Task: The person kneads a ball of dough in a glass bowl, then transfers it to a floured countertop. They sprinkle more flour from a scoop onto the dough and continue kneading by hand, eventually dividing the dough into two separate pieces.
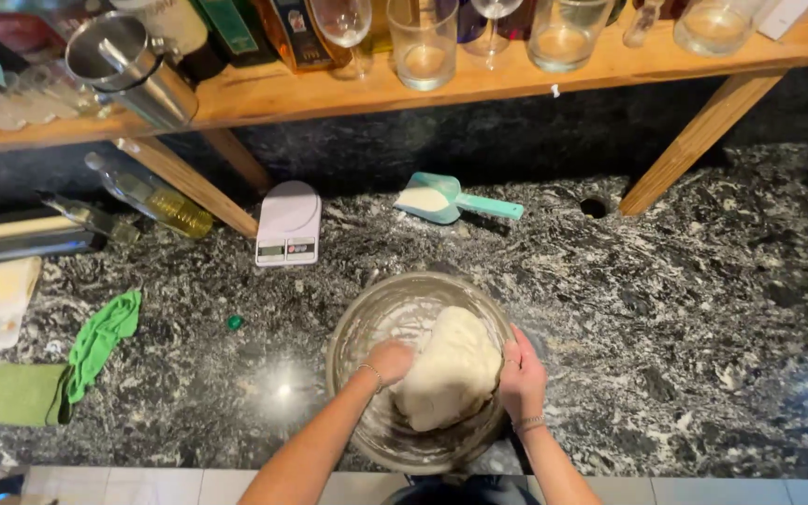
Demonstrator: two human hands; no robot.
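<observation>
The left hand is balled into a loose fist and presses into the lump of dough from its nine o'clock side. The right hand is cupped, fingers curled against the dough's three o'clock flank, bracing it near the rim. The dough, one pale mass, sits inside the single metal mixing bowl, filling its right half; flour streaks the bare wall at ten o'clock.

This looks like kneading in the bowl, mid-push. By my reading, the stroke calls for a firm press from the fist while the cupped hand keeps dough and bowl from sliding on the counter.

Outward on the dark speckled stone counter: at eleven o'clock from the bowl, one white kitchen scale; at twelve, one teal scoop holding white flour. At nine o'clock lie one small green cap and one green cloth beside a folded green pad. Farther at ten, one oil bottle lies tilted under the wooden shelf, which carries one steel shaker and several glasses, too cropped to count surely.
</observation>
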